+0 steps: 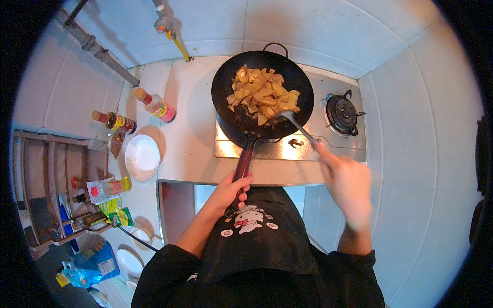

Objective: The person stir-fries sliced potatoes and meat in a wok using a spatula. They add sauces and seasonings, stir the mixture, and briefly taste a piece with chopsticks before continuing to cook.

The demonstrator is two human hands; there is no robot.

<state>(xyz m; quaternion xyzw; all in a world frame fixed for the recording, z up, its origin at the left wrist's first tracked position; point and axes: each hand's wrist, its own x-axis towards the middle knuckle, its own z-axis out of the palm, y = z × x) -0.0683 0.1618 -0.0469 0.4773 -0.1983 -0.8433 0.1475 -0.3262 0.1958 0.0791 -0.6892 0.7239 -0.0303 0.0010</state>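
My left hand [231,190] is closed round the dark red handle of a black wok [223,111], which sits over the left side of the gas stove. In the wok lies a heap of sliced food [262,90], apparently potato with bits of meat. My right hand [348,184], slightly blurred, grips the handle of a metal spatula [302,129]. The spatula's head touches the lower right edge of the food. I wear a black apron [265,231] with a printed cartoon cat.
An uncovered burner [342,111] is on the right of the steel stove [335,148]. To the left stand sauce bottles [160,107], a white dish [142,158], a rack [50,184] and a blue pouch [96,265]. Tiled walls [408,115] close the back and right.
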